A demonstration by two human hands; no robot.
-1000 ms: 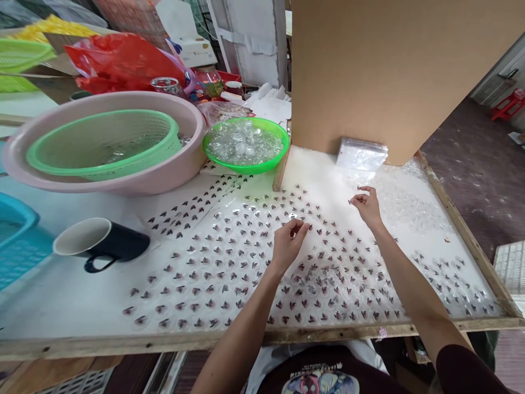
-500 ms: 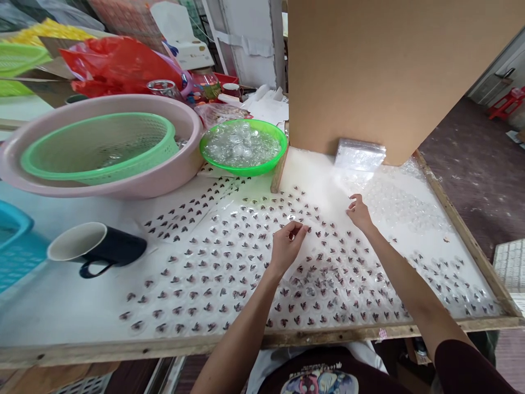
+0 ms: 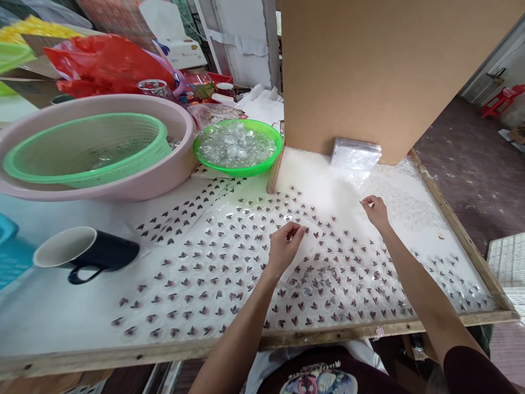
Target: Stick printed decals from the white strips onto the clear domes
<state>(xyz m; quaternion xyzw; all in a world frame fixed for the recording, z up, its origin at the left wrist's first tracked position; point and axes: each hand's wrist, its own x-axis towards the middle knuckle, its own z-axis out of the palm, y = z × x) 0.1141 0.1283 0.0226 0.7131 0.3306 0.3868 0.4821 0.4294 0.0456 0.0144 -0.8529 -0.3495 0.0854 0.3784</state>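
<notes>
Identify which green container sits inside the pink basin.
The large pale green basket. The smaller, brighter green bowl stands by itself on the table, heaped with clear pieces.

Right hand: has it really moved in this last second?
Yes. Against the clear packet at the foot of the cardboard, the right hand has slid rightward: it was straight below the packet's middle, now it sits below its right end.
</notes>
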